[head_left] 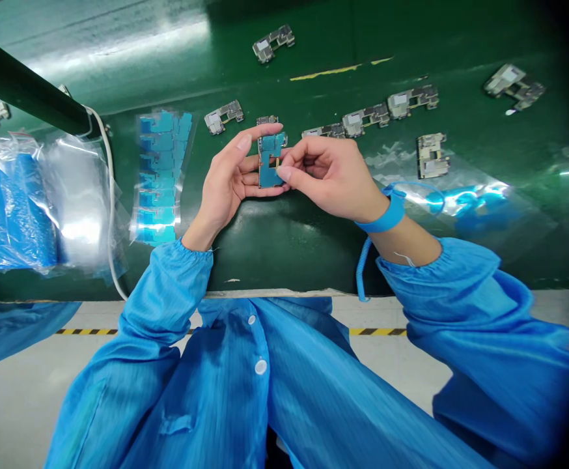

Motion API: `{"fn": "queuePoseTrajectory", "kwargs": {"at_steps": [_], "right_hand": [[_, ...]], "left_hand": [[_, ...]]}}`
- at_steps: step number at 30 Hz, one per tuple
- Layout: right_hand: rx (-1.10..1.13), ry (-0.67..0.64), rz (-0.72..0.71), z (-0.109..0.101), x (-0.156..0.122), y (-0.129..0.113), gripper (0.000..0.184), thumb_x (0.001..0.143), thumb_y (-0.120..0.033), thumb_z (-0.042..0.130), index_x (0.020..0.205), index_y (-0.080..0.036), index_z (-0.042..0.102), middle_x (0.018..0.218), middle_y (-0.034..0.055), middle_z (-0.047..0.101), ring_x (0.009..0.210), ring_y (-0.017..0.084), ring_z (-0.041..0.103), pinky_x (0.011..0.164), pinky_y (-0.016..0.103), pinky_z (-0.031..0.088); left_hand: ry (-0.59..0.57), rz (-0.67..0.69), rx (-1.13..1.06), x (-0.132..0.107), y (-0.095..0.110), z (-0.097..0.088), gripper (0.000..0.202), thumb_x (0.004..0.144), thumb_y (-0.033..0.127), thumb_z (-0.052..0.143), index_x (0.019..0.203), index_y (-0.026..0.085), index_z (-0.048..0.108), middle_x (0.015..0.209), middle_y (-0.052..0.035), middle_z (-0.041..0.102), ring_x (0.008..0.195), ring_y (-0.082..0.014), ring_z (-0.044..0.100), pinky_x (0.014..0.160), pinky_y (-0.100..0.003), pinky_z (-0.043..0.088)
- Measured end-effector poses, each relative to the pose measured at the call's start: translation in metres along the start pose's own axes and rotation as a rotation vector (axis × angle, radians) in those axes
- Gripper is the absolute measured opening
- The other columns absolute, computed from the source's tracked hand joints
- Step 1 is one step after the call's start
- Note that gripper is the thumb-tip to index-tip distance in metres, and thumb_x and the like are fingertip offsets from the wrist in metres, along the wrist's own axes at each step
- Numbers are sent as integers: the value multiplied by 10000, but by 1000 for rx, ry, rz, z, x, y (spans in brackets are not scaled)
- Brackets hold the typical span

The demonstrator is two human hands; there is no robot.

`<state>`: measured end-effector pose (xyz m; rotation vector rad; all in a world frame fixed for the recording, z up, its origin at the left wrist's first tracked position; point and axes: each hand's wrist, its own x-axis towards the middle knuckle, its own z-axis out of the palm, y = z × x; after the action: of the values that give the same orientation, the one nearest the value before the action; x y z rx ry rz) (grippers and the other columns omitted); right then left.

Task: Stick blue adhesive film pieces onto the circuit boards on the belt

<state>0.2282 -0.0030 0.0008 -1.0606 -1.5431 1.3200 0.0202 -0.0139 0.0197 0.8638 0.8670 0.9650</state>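
Left hand [226, 182] and right hand [326, 179] hold a circuit board [271, 163] over the green surface [284, 247]. Left of board: clear bag [79, 202] of blue sheets [13, 215], clear sleeve [178, 215] of blue strips [160, 195]. Right of board: more boards [370, 119].

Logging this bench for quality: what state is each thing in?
Circuit board: held between both hands, partly covered by blue film.
Left hand: gripping its left edge.
Right hand: pinching its right edge.
Wrist strap: worn, coiled cord hanging down.
Wrapped blue sheets: lying flat.
Other circuit boards: lying loose on the green mat.
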Motion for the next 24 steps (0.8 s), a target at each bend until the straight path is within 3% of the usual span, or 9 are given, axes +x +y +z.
{"fn": "queuePoseTrajectory", "kwargs": {"at_steps": [4, 8, 13, 18, 24], "right_hand": [[54, -18, 12, 0, 0, -1, 451, 859, -639, 948, 845, -255, 711, 930, 42, 757, 788, 198, 687, 741, 372, 658], [19, -14, 2, 0, 0, 1, 408, 894, -595, 930, 848, -248, 719, 909, 35, 746, 779, 183, 660, 741, 355, 642], [1, -21, -47, -1, 0, 5, 358, 921, -514, 925, 844, -229, 723, 862, 34, 719, 767, 174, 646, 748, 356, 632], [-14, -20, -44, -2, -1, 5, 345, 921, -506, 927, 852, -231, 730, 859, 31, 727, 767, 174, 643, 753, 360, 636], [-29, -20, -46, -2, -1, 5, 399, 905, -579, 929, 845, -238, 729, 855, 34, 717, 762, 179, 623, 775, 389, 634]], "left_hand": [[11, -9, -7, 0, 0, 0, 456, 1071, 617, 620, 1360, 279, 724, 1158, -45, 892, 943, -270, 880, 849, -379, 756], [5, 7, -12, -2, 3, 4, 451, 1098, 572, 609, 1382, 235, 708, 1157, -45, 887, 942, -259, 875, 868, -400, 755], [24, -34, 82, -5, 7, 6, 515, 1091, 585, 569, 1462, 245, 680, 1295, -66, 867, 1111, -294, 866, 902, -385, 743], [6, -18, 64, -5, 7, 5, 553, 1101, 558, 564, 1508, 193, 647, 1290, -98, 862, 1067, -285, 873, 908, -393, 749], [11, -20, 55, -4, 4, 4, 535, 1051, 591, 631, 1458, 253, 712, 1288, -77, 869, 1090, -304, 870, 904, -397, 751]]}}
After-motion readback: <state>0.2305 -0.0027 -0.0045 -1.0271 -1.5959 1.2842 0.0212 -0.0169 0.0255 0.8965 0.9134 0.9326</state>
